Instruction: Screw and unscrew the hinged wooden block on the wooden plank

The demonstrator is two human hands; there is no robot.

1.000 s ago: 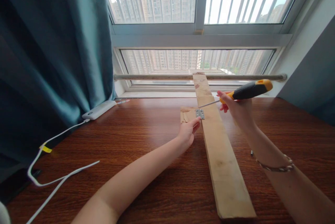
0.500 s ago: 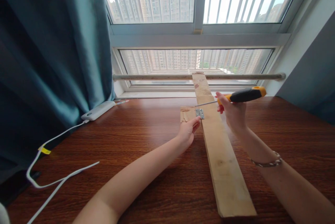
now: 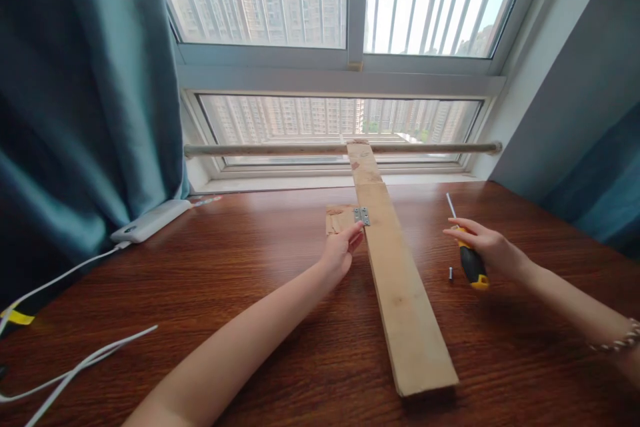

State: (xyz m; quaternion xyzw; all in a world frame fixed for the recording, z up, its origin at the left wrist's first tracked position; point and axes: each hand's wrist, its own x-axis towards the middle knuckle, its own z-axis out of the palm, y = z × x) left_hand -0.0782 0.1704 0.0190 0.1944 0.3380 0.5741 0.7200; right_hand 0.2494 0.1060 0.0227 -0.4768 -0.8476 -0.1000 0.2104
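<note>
A small metal hinge (image 3: pixel 361 216) lies across the joint between a short wooden block (image 3: pixel 337 220) and a long wooden board (image 3: pixel 400 287). The fingers of my left hand (image 3: pixel 339 252) are closed at the near edge of the block, a fingertip pressing on the hinge. To the right of the board, my right hand (image 3: pixel 493 248) grips a screwdriver with a black and yellow handle (image 3: pixel 473 264), held low at the tabletop with its shaft pointing away from me. A small screw (image 3: pixel 451 273) stands on the table just left of that handle.
The brown wooden table (image 3: pixel 240 267) reaches to the window sill. A white power strip (image 3: pixel 153 220) and white cable (image 3: pixel 90 364) lie at the left, beside a blue curtain (image 3: pixel 100 80). A horizontal rail (image 3: pixel 275 149) crosses behind the board's far end.
My right hand has carried the screwdriver from above the hinge to the right and down to the tabletop. My left hand stays at the hinge. The view has turned slightly right.
</note>
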